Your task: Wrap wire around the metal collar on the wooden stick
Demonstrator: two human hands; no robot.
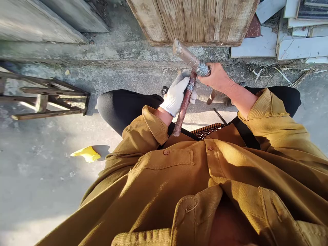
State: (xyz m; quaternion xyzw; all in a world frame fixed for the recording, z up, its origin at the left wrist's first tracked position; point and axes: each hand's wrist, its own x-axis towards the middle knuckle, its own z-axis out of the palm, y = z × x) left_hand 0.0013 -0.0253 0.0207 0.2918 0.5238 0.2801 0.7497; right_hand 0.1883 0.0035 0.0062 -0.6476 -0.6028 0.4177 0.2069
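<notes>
My left hand (176, 94), in a white knit glove, is closed around a reddish-brown wooden stick (182, 114) that slants down toward my lap. Silvery wire is wound about this stick near its upper end. There it meets a thicker greyish stick (185, 54) pointing up and left, and the two touch at an angle. Bare and closed, my right hand (216, 78) grips the lower end of the greyish stick, against a thick coil of wire (202, 68). My fingertips there are partly hidden. Below the right hand shows another short brown stick end (211, 97).
A wooden stool (51, 99) lies on the concrete at left, with a yellow piece (88, 153) nearer. Ahead stand a plank panel (194, 20) and grey boards (38, 24). White tiles (302, 48) are stacked at right beside dry strands (287, 75). A woven seat edge (207, 131) shows between my legs.
</notes>
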